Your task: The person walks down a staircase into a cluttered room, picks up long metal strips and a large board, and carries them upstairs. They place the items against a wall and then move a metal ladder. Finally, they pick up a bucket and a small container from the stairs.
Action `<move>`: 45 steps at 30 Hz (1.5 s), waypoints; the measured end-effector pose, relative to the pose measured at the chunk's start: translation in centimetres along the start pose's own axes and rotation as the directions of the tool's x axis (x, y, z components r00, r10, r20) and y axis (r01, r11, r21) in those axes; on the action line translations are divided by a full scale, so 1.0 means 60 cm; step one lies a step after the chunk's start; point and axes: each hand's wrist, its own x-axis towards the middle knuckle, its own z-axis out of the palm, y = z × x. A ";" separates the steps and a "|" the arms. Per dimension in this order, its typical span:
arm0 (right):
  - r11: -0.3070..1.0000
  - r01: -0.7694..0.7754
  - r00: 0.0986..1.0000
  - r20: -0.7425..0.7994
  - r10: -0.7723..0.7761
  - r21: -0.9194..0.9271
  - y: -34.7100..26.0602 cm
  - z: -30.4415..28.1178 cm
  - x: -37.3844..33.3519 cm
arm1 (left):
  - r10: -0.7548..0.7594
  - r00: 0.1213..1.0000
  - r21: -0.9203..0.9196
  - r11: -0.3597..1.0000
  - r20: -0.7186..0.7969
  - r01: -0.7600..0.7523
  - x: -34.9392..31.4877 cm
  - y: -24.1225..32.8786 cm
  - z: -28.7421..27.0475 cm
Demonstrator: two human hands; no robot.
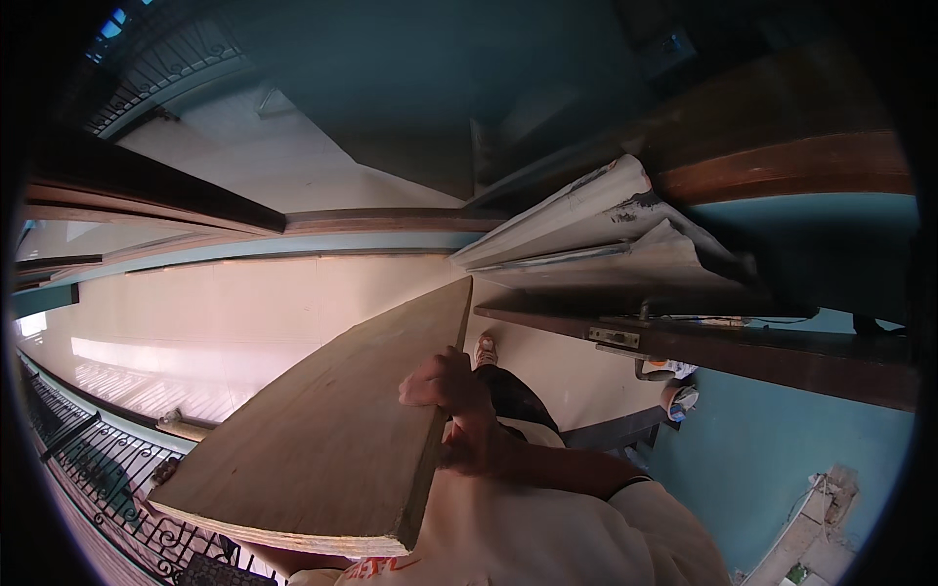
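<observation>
With a wooden board point(322, 430) this wide, I'd keep it snug to the pale shirt point(528, 532) and mind the far corner near the brown door point(713, 359), since that's probably where it'd knock. The board's right in front of the body, left of the door. Right hand's point(449, 383) grip is clamped on its long right edge (left hand's out of sight, so can't tell about that grip).

Your board point(313, 410) slanted across the frame's lower middle, with your right hand point(445, 381) at its right edge and your shoe point(486, 349) just above that hand. A railing point(101, 471) lay lower left; right of centre, a door point(723, 356) stood below a sheet point(586, 220).
</observation>
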 end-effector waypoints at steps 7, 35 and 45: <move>0.998 -0.052 0.993 -0.112 0.048 -0.041 0.010 -0.016 0.022 | -0.110 0.993 0.025 0.994 0.051 0.109 0.019 -0.084 0.111; 0.983 -0.151 0.933 -0.343 0.107 -0.107 0.064 -0.115 0.033 | -0.223 0.941 0.096 0.974 0.254 0.205 0.059 -0.187 0.250; 0.995 -0.091 0.970 -0.224 0.100 0.050 0.109 0.002 0.044 | -0.044 0.991 0.223 0.975 0.130 0.014 0.104 -0.058 0.206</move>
